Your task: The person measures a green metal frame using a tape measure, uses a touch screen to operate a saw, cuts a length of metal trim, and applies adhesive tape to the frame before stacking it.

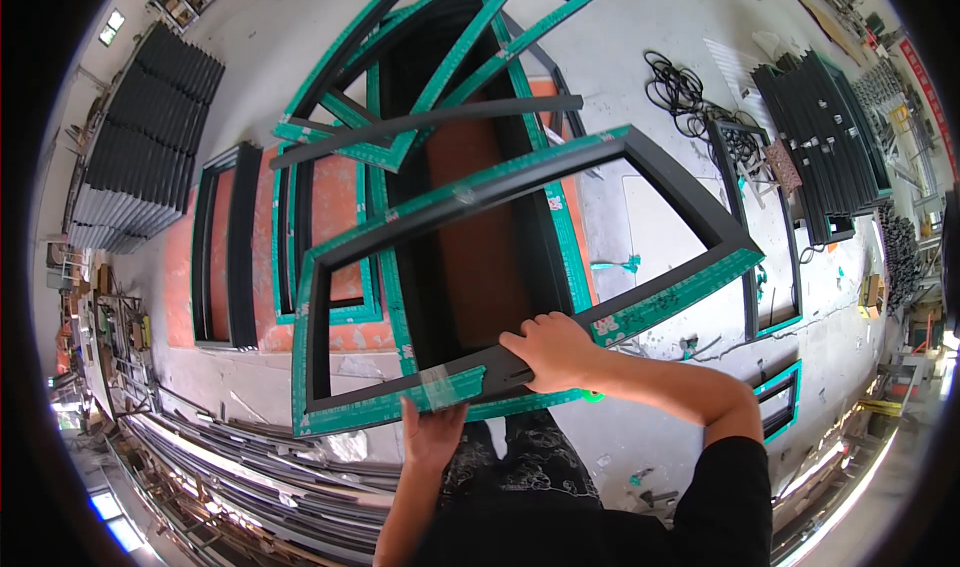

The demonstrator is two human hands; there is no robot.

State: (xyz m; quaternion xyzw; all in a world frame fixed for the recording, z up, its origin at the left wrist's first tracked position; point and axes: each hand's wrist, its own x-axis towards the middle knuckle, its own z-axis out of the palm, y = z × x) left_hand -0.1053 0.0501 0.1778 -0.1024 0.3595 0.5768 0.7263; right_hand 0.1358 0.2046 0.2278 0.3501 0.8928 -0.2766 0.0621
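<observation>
I hold a large dark grey window frame (702,209) with green protective film on its outer faces, tilted above a stack of similar frames. My right hand (552,352) is closed over its near rail, right of the middle, where the film is partly off and grey metal shows. Farther left, my left hand (435,435) grips the lower edge of the same rail, thumb up, with its fingertips partly hidden. A strip of clear tape (437,387) crosses the film just above that hand. Underneath lies the stack of green-filmed frames (572,257), its dark inner sides showing.
More frames (455,72) lie crosswise on the stack's far end, with a loose grey bar (430,122) across them. Piled dark profiles stand at left (150,127) and right (815,117). Black cords (685,92) lie on the floor. Long bars (260,467) fill the lower left.
</observation>
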